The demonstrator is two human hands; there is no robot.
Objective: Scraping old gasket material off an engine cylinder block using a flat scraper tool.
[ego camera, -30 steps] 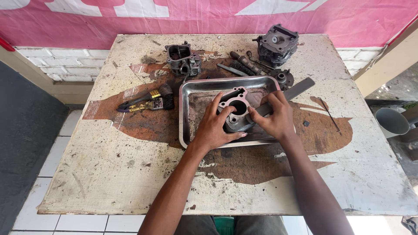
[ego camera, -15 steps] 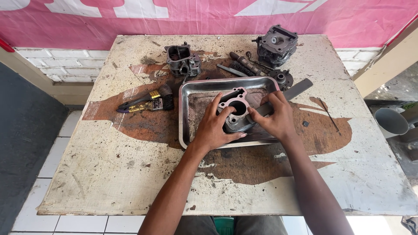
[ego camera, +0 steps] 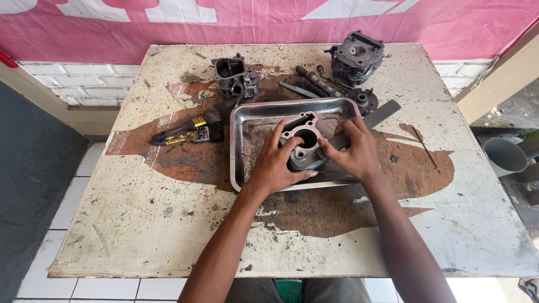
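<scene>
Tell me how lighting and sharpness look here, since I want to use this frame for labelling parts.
Head view: even daylight, soft short shadows under both forearms; mild glare on the metal tray rim; the engine cylinder between the left hand and right hand is sharp; table edges bow slightly from wide-angle distortion; the bottom right corner is overexposed.
</scene>
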